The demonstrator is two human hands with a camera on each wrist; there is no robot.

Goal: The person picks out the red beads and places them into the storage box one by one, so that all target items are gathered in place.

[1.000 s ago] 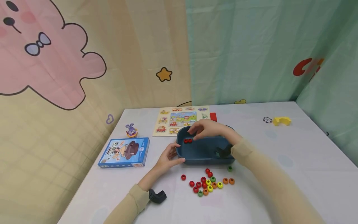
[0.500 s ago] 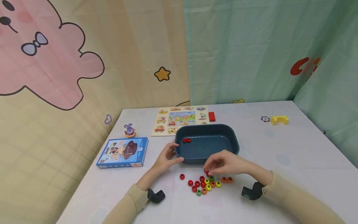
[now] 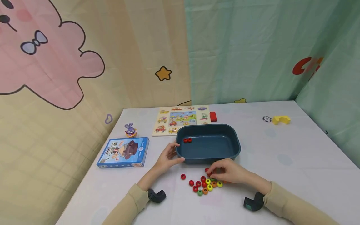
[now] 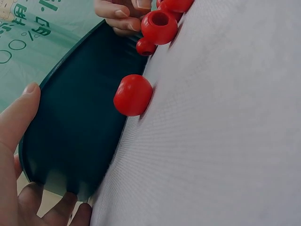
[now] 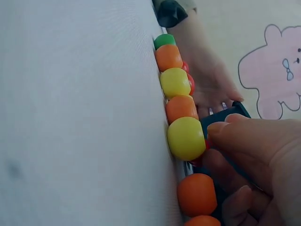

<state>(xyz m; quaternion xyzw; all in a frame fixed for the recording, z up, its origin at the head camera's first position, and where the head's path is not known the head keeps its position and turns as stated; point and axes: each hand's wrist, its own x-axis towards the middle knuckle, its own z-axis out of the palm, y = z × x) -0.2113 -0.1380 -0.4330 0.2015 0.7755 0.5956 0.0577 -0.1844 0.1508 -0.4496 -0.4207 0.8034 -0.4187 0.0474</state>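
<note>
White tabletop (image 3: 281, 187): my right hand (image 3: 230, 170), nearly closed, pinches a red bead (image 3: 209, 174); I'd lift straight up (other beads (image 3: 209, 187) crowd it), left hand (image 3: 168, 159) gripping the tray (image 3: 194, 161).

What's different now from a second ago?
The right hand has moved from above the dark blue tray back toward the person, down to the loose beads in front; it now seems to pinch a red bead. Unchanged: the left hand holds the tray's left end, and two red beads lie inside.
</note>
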